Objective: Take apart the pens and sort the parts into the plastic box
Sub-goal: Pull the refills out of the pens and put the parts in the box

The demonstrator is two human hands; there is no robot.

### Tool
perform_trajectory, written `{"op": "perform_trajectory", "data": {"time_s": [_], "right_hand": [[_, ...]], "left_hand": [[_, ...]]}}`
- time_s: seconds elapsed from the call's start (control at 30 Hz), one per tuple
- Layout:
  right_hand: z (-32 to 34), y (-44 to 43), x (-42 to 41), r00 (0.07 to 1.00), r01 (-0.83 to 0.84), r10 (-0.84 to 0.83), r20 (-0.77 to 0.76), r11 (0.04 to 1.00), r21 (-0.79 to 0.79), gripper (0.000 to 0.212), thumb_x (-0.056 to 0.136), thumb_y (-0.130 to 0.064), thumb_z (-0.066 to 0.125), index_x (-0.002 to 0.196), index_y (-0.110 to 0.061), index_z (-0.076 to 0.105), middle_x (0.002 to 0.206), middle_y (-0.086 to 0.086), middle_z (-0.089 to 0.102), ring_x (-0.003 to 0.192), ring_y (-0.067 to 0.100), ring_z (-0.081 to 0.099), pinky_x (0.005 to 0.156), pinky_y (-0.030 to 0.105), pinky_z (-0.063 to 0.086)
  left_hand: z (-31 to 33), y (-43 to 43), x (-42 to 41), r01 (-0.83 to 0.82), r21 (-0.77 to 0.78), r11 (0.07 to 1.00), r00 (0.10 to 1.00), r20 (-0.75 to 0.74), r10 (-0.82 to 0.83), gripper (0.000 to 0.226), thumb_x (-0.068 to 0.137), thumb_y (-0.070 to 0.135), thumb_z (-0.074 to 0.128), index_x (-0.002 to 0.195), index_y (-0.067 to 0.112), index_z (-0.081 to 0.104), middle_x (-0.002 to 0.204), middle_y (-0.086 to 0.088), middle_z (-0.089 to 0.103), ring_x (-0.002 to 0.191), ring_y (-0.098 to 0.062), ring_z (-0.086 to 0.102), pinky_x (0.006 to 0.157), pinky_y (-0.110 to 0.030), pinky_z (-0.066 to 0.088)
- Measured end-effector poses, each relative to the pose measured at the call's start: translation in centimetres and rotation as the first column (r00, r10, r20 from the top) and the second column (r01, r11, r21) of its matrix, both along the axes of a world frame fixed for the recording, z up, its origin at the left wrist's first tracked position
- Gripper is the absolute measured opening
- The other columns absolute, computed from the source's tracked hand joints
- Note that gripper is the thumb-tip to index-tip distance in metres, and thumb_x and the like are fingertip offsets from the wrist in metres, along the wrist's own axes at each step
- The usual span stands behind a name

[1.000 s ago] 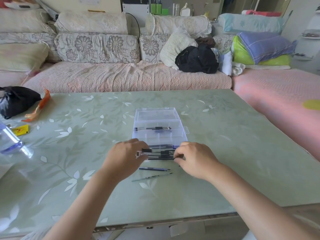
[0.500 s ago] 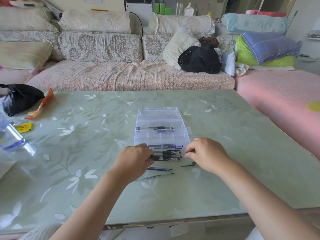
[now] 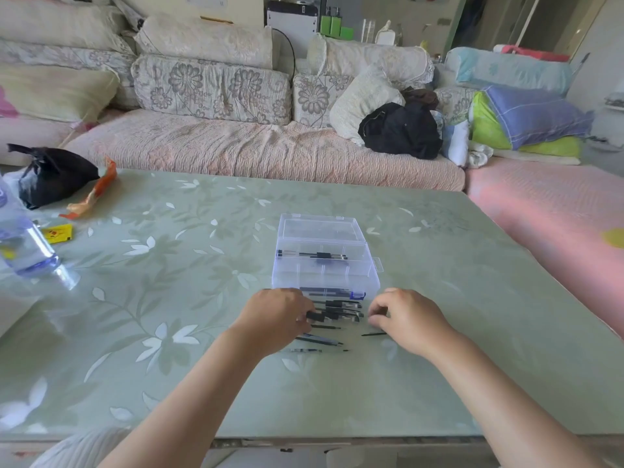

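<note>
pen [image 3: 335,316] gripped in left hand [image 3: 274,318].

Bare left hand [image 3: 273,319] and right hand [image 3: 410,319], pale ribbed garment [image 3: 81,447] below.

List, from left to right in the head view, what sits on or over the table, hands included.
black bag → left hand → pile of pens → right hand
</note>
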State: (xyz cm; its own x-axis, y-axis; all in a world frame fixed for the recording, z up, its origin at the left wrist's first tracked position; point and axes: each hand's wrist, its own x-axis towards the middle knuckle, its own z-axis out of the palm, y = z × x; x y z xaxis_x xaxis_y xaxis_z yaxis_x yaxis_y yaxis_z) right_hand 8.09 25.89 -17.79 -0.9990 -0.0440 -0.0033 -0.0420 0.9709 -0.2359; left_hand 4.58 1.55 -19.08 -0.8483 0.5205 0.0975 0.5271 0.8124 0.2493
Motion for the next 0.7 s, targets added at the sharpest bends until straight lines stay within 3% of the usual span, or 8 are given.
{"op": "perform_trajectory", "data": {"time_s": [0.13,0.23,0.4,0.57,0.7], "right_hand": [[0.4,-0.2,0.0,1.000,0.015,-0.016,-0.022,0.999,-0.044,0.005,0.088,-0.038,0.061,0.086,-0.038,0.065,0.092,-0.019,0.062,0.083,0.001,0.056,0.067,0.021,0.043],[1.3,-1.1,-0.5,0.992,0.014,-0.028,-0.125,0.994,-0.107,0.004,0.088,-0.037,0.062,0.087,-0.038,0.066,0.091,-0.022,0.063,0.076,-0.005,0.054,0.068,0.023,0.045],[2.8,-3.6,-3.1,0.978,-0.038,0.024,-0.207,0.997,-0.063,0.010,0.091,-0.034,0.058,0.094,-0.037,0.067,0.095,-0.021,0.064,0.082,0.003,0.054,0.072,0.025,0.045],[3.3,-5.7,-7.7,0.985,-0.116,0.137,-0.105,0.976,0.186,0.015,0.090,-0.031,0.061,0.103,-0.035,0.068,0.103,-0.016,0.067,0.098,0.010,0.059,0.074,0.025,0.040],[4.2,-7.3,-10.2,0.979,-0.198,0.178,0.099,0.945,0.260,0.017,0.079,-0.036,0.073,0.096,-0.036,0.071,0.093,-0.018,0.068,0.088,0.006,0.058,0.070,0.025,0.042]], "left_hand": [[0.4,-0.5,-0.5,0.003,0.022,1.000,1.000,0.018,-0.003,0.016,0.088,0.032,0.059,0.101,0.024,0.066,0.102,0.009,0.063,0.091,-0.016,0.059,0.068,-0.027,0.036],[1.3,-1.3,-1.1,-0.023,0.079,0.997,1.000,0.000,0.023,0.017,0.090,0.033,0.059,0.104,0.027,0.067,0.099,0.009,0.063,0.093,-0.015,0.058,0.067,-0.027,0.038],[2.7,-2.9,-2.6,-0.134,0.199,0.971,0.990,0.066,0.123,0.015,0.089,0.042,0.058,0.095,0.032,0.068,0.092,0.010,0.067,0.084,-0.014,0.060,0.068,-0.027,0.047],[2.9,-4.3,-3.6,-0.205,0.254,0.945,0.978,0.098,0.186,0.017,0.090,0.043,0.059,0.100,0.035,0.070,0.098,0.011,0.067,0.085,-0.016,0.060,0.063,-0.024,0.045],[2.9,-4.7,-4.1,-0.223,0.274,0.936,0.973,0.119,0.197,0.018,0.090,0.045,0.058,0.098,0.033,0.069,0.094,0.009,0.066,0.081,-0.017,0.059,0.062,-0.026,0.045]]}}
